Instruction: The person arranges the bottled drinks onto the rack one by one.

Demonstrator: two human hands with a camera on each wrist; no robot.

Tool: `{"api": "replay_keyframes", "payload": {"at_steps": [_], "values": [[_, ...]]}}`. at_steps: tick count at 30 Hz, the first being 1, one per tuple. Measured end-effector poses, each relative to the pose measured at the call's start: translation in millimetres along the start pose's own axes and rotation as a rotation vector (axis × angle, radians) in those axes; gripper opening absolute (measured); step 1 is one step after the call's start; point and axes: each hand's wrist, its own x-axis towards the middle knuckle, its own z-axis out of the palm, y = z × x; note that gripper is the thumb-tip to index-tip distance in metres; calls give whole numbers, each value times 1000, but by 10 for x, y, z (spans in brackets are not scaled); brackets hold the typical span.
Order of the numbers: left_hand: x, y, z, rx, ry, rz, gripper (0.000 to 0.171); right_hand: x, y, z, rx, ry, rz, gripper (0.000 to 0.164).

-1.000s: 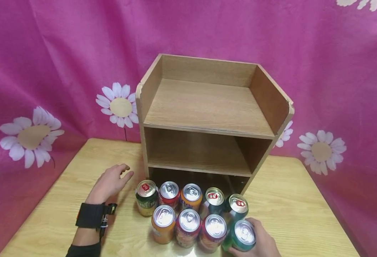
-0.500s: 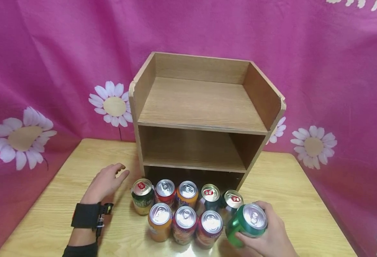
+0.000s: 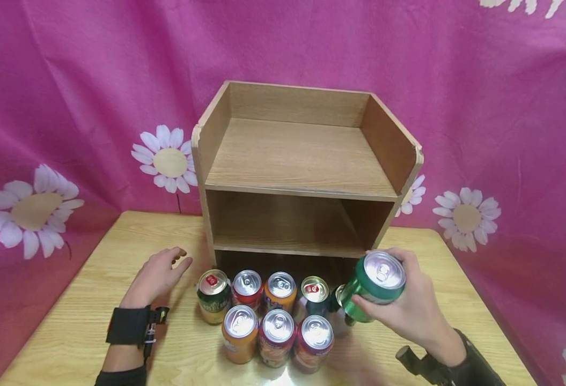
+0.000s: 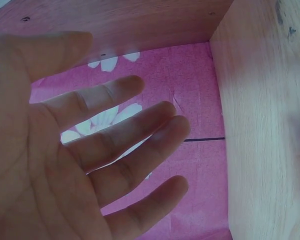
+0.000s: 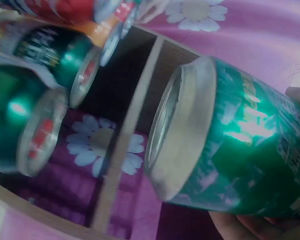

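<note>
My right hand (image 3: 420, 308) grips a green soda can (image 3: 360, 297) between thumb and fingers, holding it tilted in the air by the shelf's right front. In the right wrist view the green can (image 5: 255, 145) fills the right side, before the shelf boards. A dark green can behind it is mostly hidden in the head view. Left of the cans, my left hand (image 3: 156, 279) stays beside the shelf, fingers loosely bent around nothing. The left wrist view shows this hand (image 4: 65, 150) with fingers spread.
A wooden shelf unit (image 3: 292, 190) with an open top and two lower levels stands on the table (image 3: 456, 300). Before it is a back row of several cans, including an orange can (image 3: 280, 292). Three cans stand nearer, among them a red-purple can (image 3: 278, 338).
My right hand has lifted the green can off the front row's right end, carrying it up and towards the shelf while tilting it. The left hand has barely moved.
</note>
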Motion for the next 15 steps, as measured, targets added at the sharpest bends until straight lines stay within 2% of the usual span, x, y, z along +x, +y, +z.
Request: {"api": "replay_keyframes", "payload": {"at_steps": [8,15], "values": [[4,-23,0,-1,8,9,39,376,-86,-22,27,27,-55,89],[7,-44,2,6,20,11,38,737,-296,-80,3,40,-71,84]]}}
